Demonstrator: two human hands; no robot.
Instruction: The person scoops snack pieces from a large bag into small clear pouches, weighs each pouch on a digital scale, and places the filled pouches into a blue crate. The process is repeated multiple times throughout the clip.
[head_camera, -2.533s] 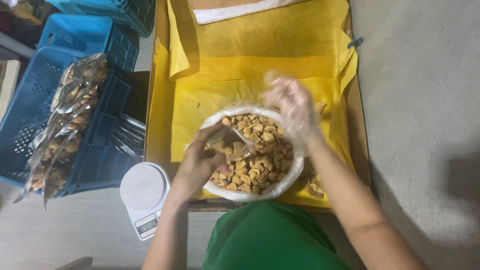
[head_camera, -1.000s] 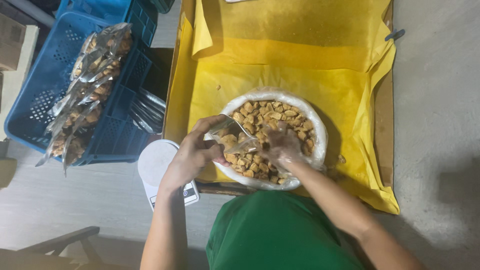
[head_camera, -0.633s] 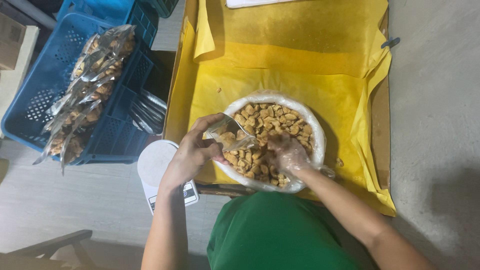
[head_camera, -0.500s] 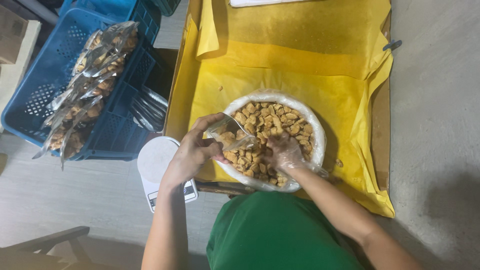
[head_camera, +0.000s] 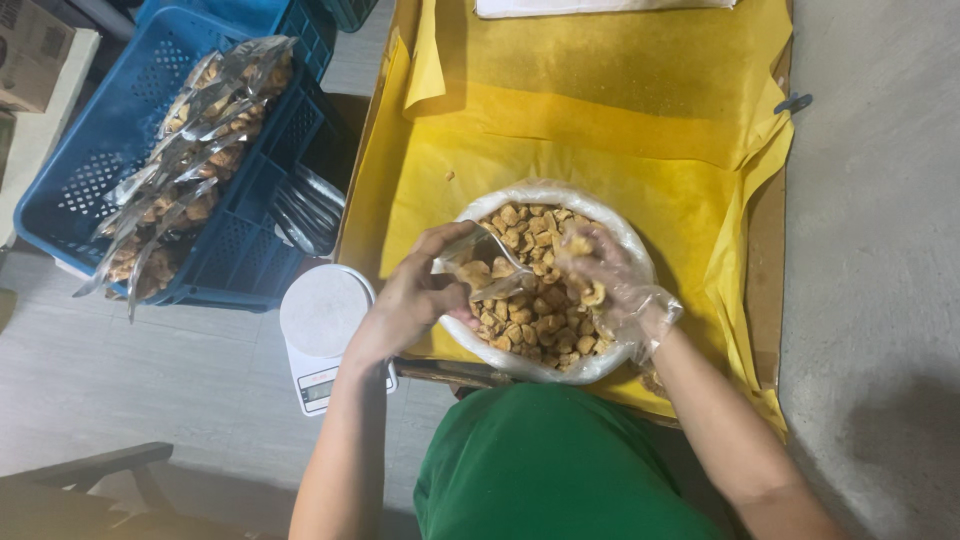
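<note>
Pouch (head_camera: 485, 265), small & clear, sits over snack bowl (head_camera: 545, 195) on yellow paper (head_camera: 600, 120); left hand (head_camera: 420, 290) grips it open, gloved right hand (head_camera: 600, 265) clutches snacks (head_camera: 530, 325) beside it.

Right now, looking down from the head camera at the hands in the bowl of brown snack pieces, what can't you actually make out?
- Right hand: blurred inside a clear plastic glove, so what its fingers grip is unclear.
- Small clear plastic bag in the left hand: how full it is, hidden by the fingers.
- White round kitchen scale: its display is too small to read.
- White sheet: cut off by the top edge.
- Blue plastic crate: its bottom is covered by packed bags.
</note>
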